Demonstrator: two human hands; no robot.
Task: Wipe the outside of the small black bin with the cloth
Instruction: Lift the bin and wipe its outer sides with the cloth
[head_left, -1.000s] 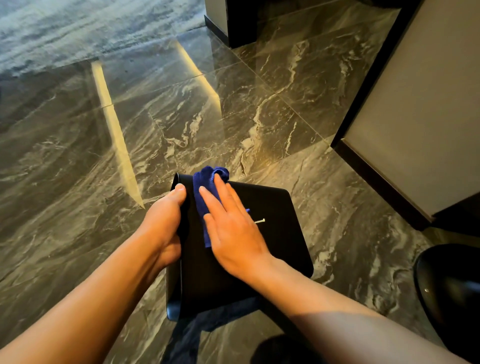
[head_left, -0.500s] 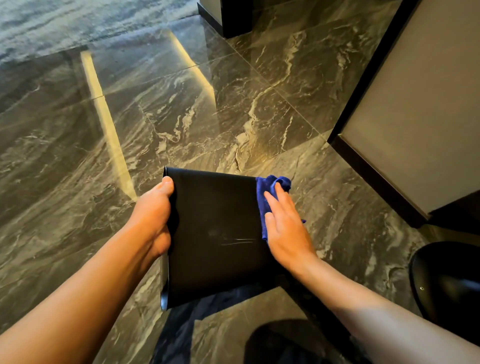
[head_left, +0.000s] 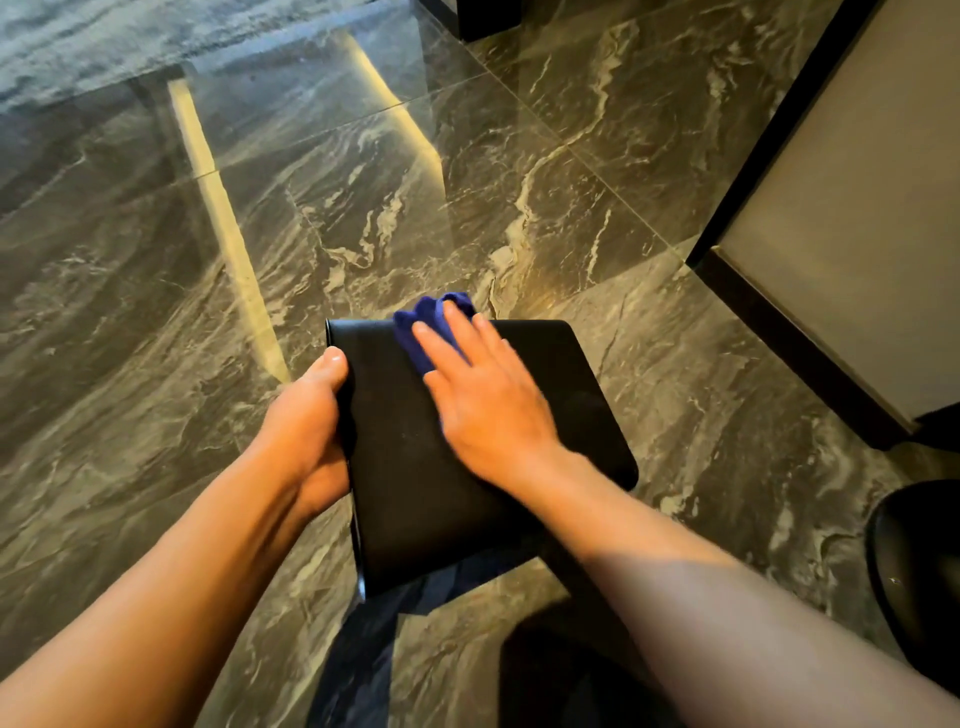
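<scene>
The small black bin (head_left: 415, 493) lies tipped on its side above the marble floor, one broad flat side facing up. My left hand (head_left: 306, 431) grips its left edge, thumb on top near the far corner. My right hand (head_left: 483, 395) lies flat on the upper side, fingers spread, pressing the blue cloth (head_left: 431, 322) against it near the far edge. Most of the cloth is hidden under my palm; only a bunched part shows beyond my fingertips.
Glossy dark marble floor tiles (head_left: 363, 208) stretch ahead. A beige panel with a black base (head_left: 841, 218) stands at the right. A round black object (head_left: 919, 566) sits at the right edge. A dark post base (head_left: 483, 21) is at the top.
My right hand and the cloth slid from the bin's right edge back to the left, onto the middle of the upper side. The left hand kept its grip.
</scene>
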